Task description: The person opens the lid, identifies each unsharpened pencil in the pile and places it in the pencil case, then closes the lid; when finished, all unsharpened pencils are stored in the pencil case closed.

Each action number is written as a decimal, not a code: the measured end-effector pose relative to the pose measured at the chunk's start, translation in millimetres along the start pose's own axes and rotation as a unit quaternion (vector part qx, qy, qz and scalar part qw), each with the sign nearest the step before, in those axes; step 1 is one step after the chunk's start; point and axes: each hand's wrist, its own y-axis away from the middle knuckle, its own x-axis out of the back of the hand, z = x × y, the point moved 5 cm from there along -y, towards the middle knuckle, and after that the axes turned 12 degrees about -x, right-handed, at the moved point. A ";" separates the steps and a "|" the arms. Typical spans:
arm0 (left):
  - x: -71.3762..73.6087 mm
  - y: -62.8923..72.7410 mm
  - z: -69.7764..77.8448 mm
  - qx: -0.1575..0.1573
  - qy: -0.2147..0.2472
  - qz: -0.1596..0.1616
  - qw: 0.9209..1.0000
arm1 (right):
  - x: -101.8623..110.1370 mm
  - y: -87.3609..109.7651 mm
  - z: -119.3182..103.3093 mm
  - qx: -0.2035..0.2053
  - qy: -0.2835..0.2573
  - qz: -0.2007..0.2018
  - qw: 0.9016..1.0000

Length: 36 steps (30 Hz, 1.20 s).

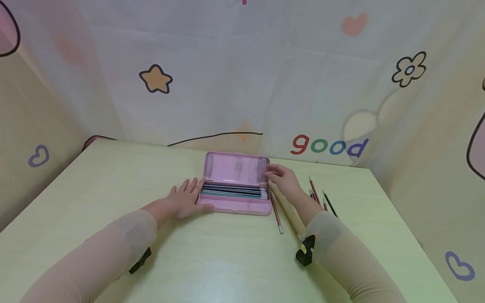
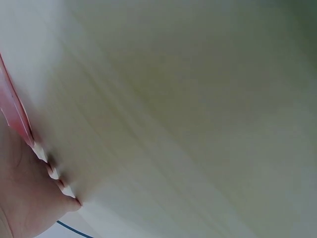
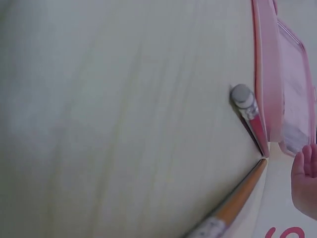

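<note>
A pink pencil case (image 1: 261, 207) stands on the table with its lid (image 1: 223, 168) raised. Several dark and teal pencils (image 1: 235, 191) lie in its rear compartment. My left hand (image 1: 183, 201) rests at the case's left side, fingers spread and thumb along the front edge. With its fingertips, my right hand (image 1: 286, 181) touches the lid's right edge; the right wrist view shows the fingers fairly straight there. A red pencil with an eraser end (image 3: 251, 111) lies beside the case's right side. Next to it is a brown pencil (image 3: 237, 203), partly under my right forearm.
Several red and dark pencils (image 1: 330, 203) lie farther right, partly hidden by my right sleeve. A printed cloth (image 1: 227, 84) hangs behind the pale table (image 1: 212, 261) and at its sides.
</note>
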 end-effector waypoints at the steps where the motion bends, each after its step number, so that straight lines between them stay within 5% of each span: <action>1: 0.2 0.0 0.1 -0.001 0.001 0.001 1.000 | 1.2 -0.2 0.5 0.001 -0.008 -0.002 1.000; 11: -0.9 -0.7 -1.4 0.001 0.002 -0.004 1.000 | -1.8 -1.6 6.8 -0.033 -0.091 -0.107 0.989; 28: -10.5 -10.2 -13.2 0.001 0.001 0.010 1.000 | 12.7 12.8 -0.8 -0.005 -0.176 -0.140 0.974; 36: -8.0 -7.3 -8.5 0.001 0.003 0.001 1.000 | 17.4 25.7 1.1 0.004 -0.142 -0.150 0.978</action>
